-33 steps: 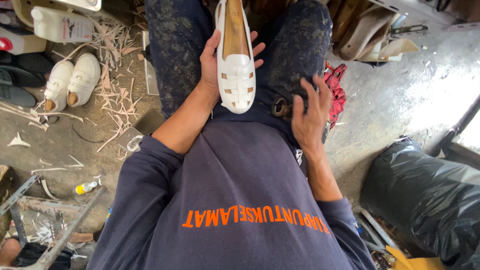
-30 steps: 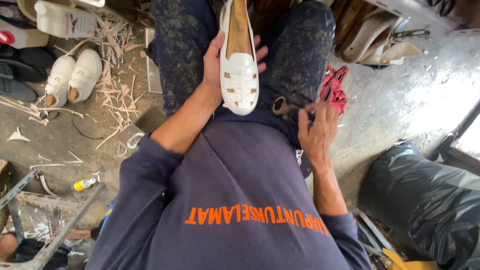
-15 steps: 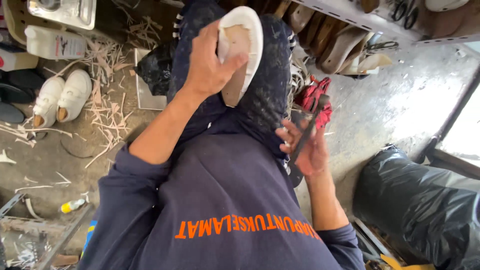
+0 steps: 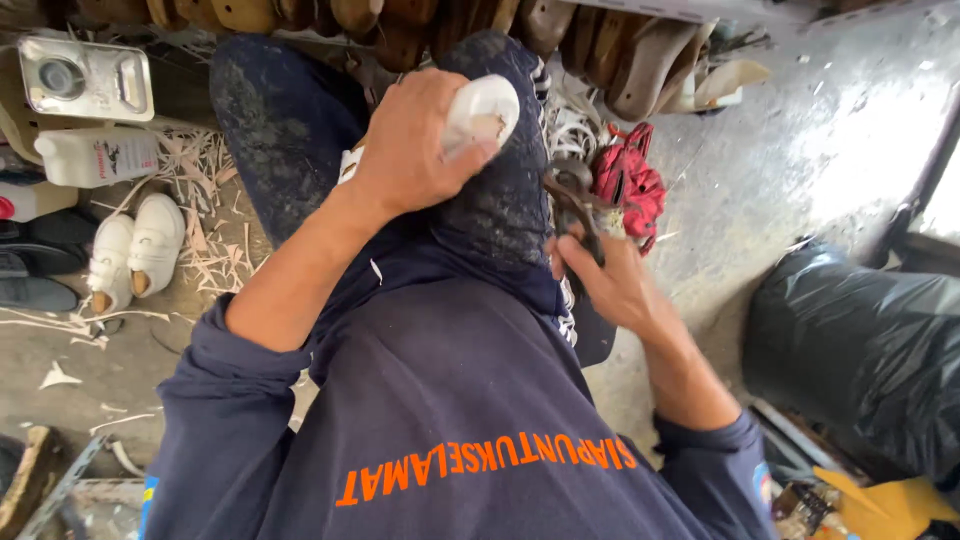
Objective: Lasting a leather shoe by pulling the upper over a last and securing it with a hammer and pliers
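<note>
My left hand [image 4: 405,150] grips a white shoe [image 4: 485,108] turned sole-side out, pressed against my right knee in dark stained trousers [image 4: 500,200]. Most of the shoe is hidden under the fingers. My right hand [image 4: 610,280] holds dark metal pincers [image 4: 572,195] by the handles, their jaws pointing up beside the knee, a short way right of the shoe. Behind the pincers lies a red cloth [image 4: 625,180] on the floor.
A pair of white shoes [image 4: 135,250] stands on the floor at left among wood shavings [image 4: 200,200], near a white plastic jug [image 4: 95,155] and a metal can [image 4: 85,75]. Wooden shoe lasts [image 4: 400,20] line the top. A black plastic bag [image 4: 860,350] fills the right side.
My left hand has turned the white shoe over and drawn it onto the right knee. My right hand has picked up the pincers and raised them toward the shoe.
</note>
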